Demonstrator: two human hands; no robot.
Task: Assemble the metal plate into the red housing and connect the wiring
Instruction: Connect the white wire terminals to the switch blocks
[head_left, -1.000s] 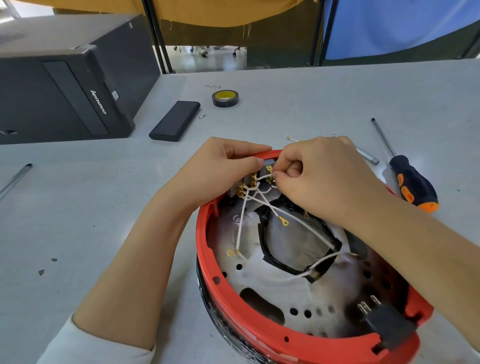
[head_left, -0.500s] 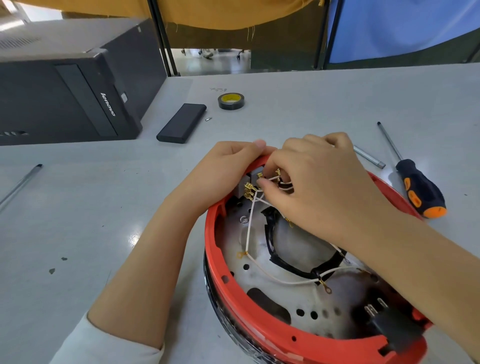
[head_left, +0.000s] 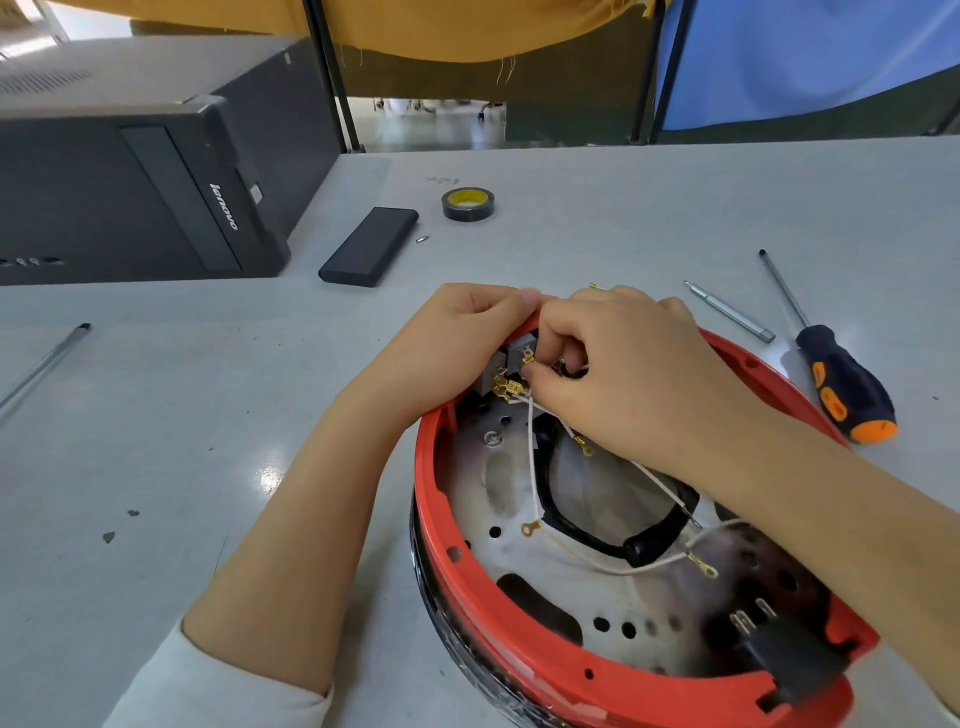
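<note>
Two hands meet at the far rim of the red housing (head_left: 447, 566), which sits on the grey table (head_left: 156, 415) with the perforated metal plate (head_left: 519, 483) inside. The left hand (head_left: 457, 338) grips the rim; the right hand (head_left: 628, 369) pinches a brass connector (head_left: 527, 358) on the white wires (head_left: 532, 462).

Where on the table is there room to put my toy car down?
Plenty of bare table left of the red housing, between the computer and the sleeve. Also far right, behind the screwdriver. It is crowded around the hands and the tools.
</note>
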